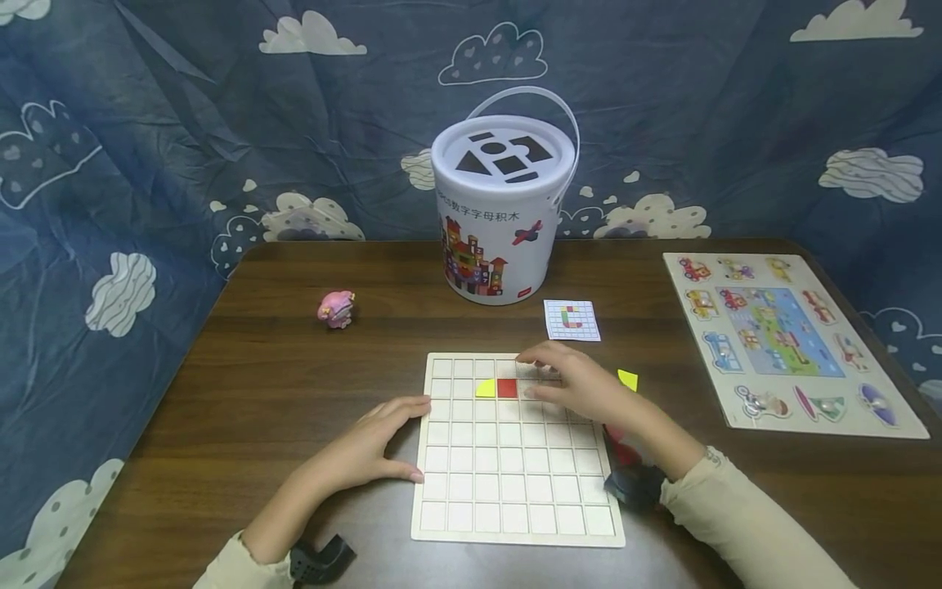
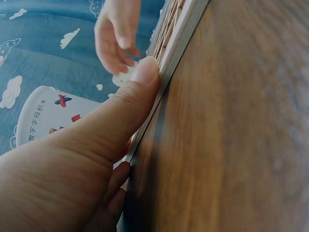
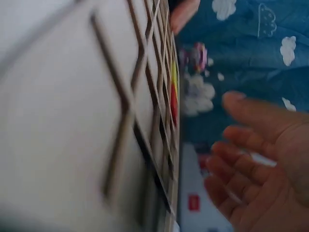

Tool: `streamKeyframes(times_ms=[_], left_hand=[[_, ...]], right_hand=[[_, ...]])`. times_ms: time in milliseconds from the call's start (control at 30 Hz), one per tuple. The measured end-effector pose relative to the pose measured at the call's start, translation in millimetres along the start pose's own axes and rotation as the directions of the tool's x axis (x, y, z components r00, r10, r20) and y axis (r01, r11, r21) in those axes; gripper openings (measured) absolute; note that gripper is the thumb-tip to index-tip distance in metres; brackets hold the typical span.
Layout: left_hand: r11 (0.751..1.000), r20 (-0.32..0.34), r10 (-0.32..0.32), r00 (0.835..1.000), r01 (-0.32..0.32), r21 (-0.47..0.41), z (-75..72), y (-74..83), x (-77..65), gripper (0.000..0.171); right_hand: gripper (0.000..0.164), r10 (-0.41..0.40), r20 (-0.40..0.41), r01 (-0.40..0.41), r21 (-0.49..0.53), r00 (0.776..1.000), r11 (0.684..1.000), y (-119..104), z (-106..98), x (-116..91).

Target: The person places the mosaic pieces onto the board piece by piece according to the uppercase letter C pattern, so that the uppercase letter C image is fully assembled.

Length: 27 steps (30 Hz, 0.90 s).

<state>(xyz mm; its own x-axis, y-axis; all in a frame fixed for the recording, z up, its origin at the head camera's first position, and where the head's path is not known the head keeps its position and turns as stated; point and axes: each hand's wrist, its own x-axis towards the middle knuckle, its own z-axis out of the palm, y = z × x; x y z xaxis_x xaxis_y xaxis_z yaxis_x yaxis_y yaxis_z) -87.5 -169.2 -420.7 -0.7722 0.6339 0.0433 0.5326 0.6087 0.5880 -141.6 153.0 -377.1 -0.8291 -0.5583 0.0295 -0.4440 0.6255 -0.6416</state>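
Two hands (image 1: 361, 446) (image 1: 577, 380) flank a red square (image 1: 507, 388) on gridded wood (image 1: 486, 487)

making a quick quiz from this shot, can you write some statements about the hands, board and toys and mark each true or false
1. The left hand touches the board. True.
2. The right hand is over the board. True.
3. In the head view, the red square is left of the yellow piece beside it. False: it is to the right.
4. The left hand holds the red square. False: the square lies on the board.
5. The bucket stands behind the board. True.
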Motion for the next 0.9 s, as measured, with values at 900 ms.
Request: streamKeyframes(times_ms=[900], left_hand=[[1.000, 0.006, -0.008, 1.000, 0.008, -0.018, 0.3, -1.5, 0.3, 0.087]], right_hand=[[0.037, 0.129, -0.033, -0.131, -0.095, 0.991, 0.987, 83, -48, -70]])
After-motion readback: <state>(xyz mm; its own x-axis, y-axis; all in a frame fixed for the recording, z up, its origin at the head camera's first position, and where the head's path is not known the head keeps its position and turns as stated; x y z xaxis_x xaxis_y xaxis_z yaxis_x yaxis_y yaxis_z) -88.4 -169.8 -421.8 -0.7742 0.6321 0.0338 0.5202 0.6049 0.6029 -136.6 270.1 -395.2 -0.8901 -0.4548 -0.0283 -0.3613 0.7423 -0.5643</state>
